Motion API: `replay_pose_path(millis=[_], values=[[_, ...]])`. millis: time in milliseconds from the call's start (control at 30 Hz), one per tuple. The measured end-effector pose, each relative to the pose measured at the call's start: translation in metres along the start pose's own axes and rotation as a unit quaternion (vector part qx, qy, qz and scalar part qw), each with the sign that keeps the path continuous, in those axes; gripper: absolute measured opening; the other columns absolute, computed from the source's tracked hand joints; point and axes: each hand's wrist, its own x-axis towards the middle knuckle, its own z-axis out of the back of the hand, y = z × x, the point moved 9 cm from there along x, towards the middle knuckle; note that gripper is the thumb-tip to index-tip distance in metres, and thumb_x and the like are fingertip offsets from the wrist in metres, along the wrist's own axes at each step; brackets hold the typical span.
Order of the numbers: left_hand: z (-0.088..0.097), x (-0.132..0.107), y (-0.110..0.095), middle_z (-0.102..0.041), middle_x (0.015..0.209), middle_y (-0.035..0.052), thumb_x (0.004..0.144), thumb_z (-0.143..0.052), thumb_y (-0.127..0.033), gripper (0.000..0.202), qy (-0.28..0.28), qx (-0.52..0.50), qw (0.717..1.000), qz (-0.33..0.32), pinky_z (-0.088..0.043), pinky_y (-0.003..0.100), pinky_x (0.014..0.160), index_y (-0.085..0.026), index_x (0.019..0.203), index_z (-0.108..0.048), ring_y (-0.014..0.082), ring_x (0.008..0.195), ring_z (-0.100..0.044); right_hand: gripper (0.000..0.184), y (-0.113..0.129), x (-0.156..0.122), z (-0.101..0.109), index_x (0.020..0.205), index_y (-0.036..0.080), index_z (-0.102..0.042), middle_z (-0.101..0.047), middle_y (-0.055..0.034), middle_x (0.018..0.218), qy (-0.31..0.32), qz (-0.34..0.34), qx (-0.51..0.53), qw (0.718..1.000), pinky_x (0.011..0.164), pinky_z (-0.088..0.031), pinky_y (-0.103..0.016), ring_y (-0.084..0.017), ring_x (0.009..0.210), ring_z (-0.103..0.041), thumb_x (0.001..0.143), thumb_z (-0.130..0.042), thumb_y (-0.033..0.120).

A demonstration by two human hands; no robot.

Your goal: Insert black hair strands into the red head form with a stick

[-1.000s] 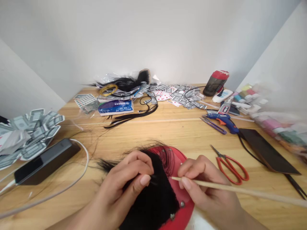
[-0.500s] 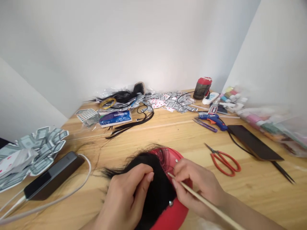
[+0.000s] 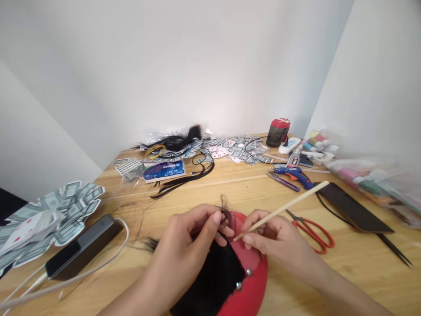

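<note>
In front of me sits a rounded red form with a patch of black hair over its left side. Silvery pin heads show along the hair's edge. My left hand is above the patch, thumb and forefinger pinched on a few dark hair strands. A pale wooden stick is gripped between the thumb and fingers of my right hand. Its lower tip is by the red surface, just right of the left fingertips; the other end points up to the right.
Red-handled scissors lie right of the form, with a blue glue gun and dark flat board beyond. At left are a black device with a white cable and fanned cut cards. More black hair lies at the back.
The stick has swung from pointing down toward me to pointing up and right. My left hand has moved up and right and now pinches strands. The view has shifted slightly.
</note>
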Motion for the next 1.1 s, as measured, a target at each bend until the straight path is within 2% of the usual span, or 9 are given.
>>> replay_pose_path(millis=[133,300,433,500,600,733,800,933,1100], values=[[-0.01,0.011,0.01,-0.076,0.08,0.004,0.096,-0.054,-0.04,0.029,0.018,-0.075,0.996,0.039,-0.048,0.016,0.054,-0.019,0.086,-0.072,0.0124,0.068,-0.07,0.032,0.005,-0.001,0.0,0.079,0.018,-0.07,-0.063,-0.0011,0.071,-0.012,0.033,-0.042,0.998,0.056,-0.041,-0.024,-0.012,0.061,-0.054,0.089,-0.067,0.049],[-0.02,0.014,0.02,-0.075,0.077,0.0047,0.094,-0.056,-0.036,0.026,0.026,-0.131,0.99,0.04,-0.052,0.019,0.059,-0.018,0.085,-0.072,0.0153,0.071,-0.071,0.038,0.0,0.0,0.004,0.073,0.019,-0.061,-0.06,0.0011,0.062,-0.083,0.028,-0.017,0.996,0.049,-0.039,-0.022,-0.011,0.052,-0.049,0.09,-0.064,0.053],[-0.017,0.019,0.023,-0.075,0.081,0.0043,0.095,-0.056,-0.035,0.024,0.005,-0.112,0.994,0.011,-0.054,0.022,0.064,-0.019,0.085,-0.072,0.0156,0.072,-0.07,0.016,0.027,-0.007,-0.003,0.081,0.021,-0.064,-0.065,-0.0004,0.07,-0.077,0.149,-0.13,0.977,0.055,-0.048,-0.022,-0.013,0.061,-0.061,0.094,-0.058,0.028],[-0.017,0.02,0.025,-0.075,0.082,0.0041,0.095,-0.055,-0.034,0.023,0.004,-0.103,0.995,0.006,-0.055,0.022,0.064,-0.019,0.086,-0.07,0.0157,0.073,-0.07,0.012,0.051,-0.019,-0.012,0.086,0.021,-0.064,-0.068,-0.0015,0.075,-0.066,0.256,-0.238,0.935,0.059,-0.052,-0.021,-0.014,0.066,-0.066,0.09,-0.056,0.013],[-0.017,0.018,0.029,-0.075,0.081,0.0037,0.096,-0.053,-0.034,0.023,0.009,-0.094,0.995,0.015,-0.055,0.021,0.064,-0.019,0.086,-0.068,0.0154,0.075,-0.071,0.019,0.072,-0.041,-0.033,0.088,0.02,-0.062,-0.072,-0.0042,0.078,-0.042,0.373,-0.386,0.843,0.066,-0.055,-0.02,-0.015,0.072,-0.07,0.087,-0.054,0.003],[-0.016,0.015,0.03,-0.076,0.085,0.0032,0.097,-0.052,-0.031,0.021,0.009,-0.049,0.999,0.001,-0.055,0.022,0.07,-0.02,0.088,-0.067,0.0155,0.079,-0.072,0.031,0.072,-0.057,-0.057,0.092,0.014,-0.067,-0.076,-0.0123,0.082,-0.004,0.406,-0.545,0.734,0.075,-0.057,-0.028,-0.022,0.076,-0.072,0.097,-0.038,0.003],[-0.016,0.015,0.028,-0.076,0.085,0.0025,0.097,-0.051,-0.031,0.02,0.01,-0.022,1.0,-0.016,-0.055,0.024,0.073,-0.02,0.089,-0.067,0.0159,0.08,-0.072,0.037,0.068,-0.06,-0.06,0.095,0.011,-0.069,-0.077,-0.0157,0.086,-0.01,0.395,-0.59,0.704,0.074,-0.058,-0.033,-0.026,0.078,-0.073,0.098,-0.032,0.004],[-0.017,0.017,0.03,-0.075,0.083,0.0028,0.097,-0.052,-0.034,0.023,0.017,-0.053,0.998,-0.007,-0.055,0.024,0.071,-0.02,0.088,-0.066,0.0162,0.078,-0.072,0.03,0.07,-0.065,-0.038,0.113,0.016,-0.065,-0.077,-0.0126,0.095,-0.094,0.374,-0.536,0.751,0.076,-0.058,-0.032,-0.024,0.082,-0.073,0.098,-0.039,0.011],[-0.014,0.017,0.028,-0.073,0.083,0.0035,0.097,-0.052,-0.037,0.024,0.007,-0.103,0.995,-0.014,-0.055,0.026,0.072,-0.019,0.091,-0.067,0.0164,0.076,-0.069,0.016,0.065,-0.038,0.008,0.111,0.026,-0.064,-0.076,-0.0042,0.094,-0.232,0.206,-0.355,0.882,0.072,-0.059,-0.028,-0.02,0.081,-0.073,0.097,-0.057,0.027]])
